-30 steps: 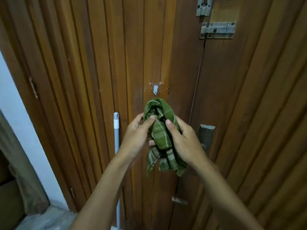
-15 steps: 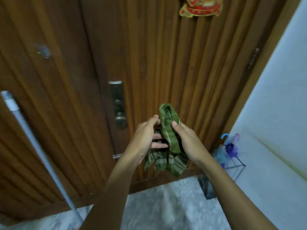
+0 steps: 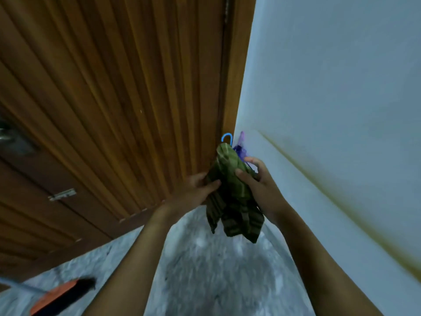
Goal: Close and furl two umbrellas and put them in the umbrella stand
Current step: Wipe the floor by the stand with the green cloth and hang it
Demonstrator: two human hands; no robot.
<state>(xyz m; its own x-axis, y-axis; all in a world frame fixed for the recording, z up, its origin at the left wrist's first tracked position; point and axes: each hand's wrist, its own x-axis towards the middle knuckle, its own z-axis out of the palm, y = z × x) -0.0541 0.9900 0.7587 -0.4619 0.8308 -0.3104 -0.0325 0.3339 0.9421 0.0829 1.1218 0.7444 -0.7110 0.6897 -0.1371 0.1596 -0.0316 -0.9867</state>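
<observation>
Both my hands hold a green striped folding umbrella (image 3: pixel 232 190), closed and bunched, its loose fabric hanging down. My left hand (image 3: pixel 196 188) grips its left side and my right hand (image 3: pixel 259 181) wraps its right side. Behind the bundle, in the corner where door meets wall, a blue hooked umbrella handle (image 3: pixel 226 137) and a purple umbrella (image 3: pixel 240 148) stick up. The umbrella stand that holds them is hidden behind the green fabric and my hands.
A ribbed wooden door (image 3: pixel 114 99) fills the left, with a metal latch (image 3: pixel 62 194) low down and a lock plate (image 3: pixel 11 137) at the left edge. A pale wall (image 3: pixel 341 87) is on the right. An orange and black broom head (image 3: pixel 61 293) lies on the grey floor (image 3: pixel 216 270).
My view has swung right and down, from the door's middle to the corner by the wall. Both hands carried the green umbrella toward the blue and purple umbrellas there.
</observation>
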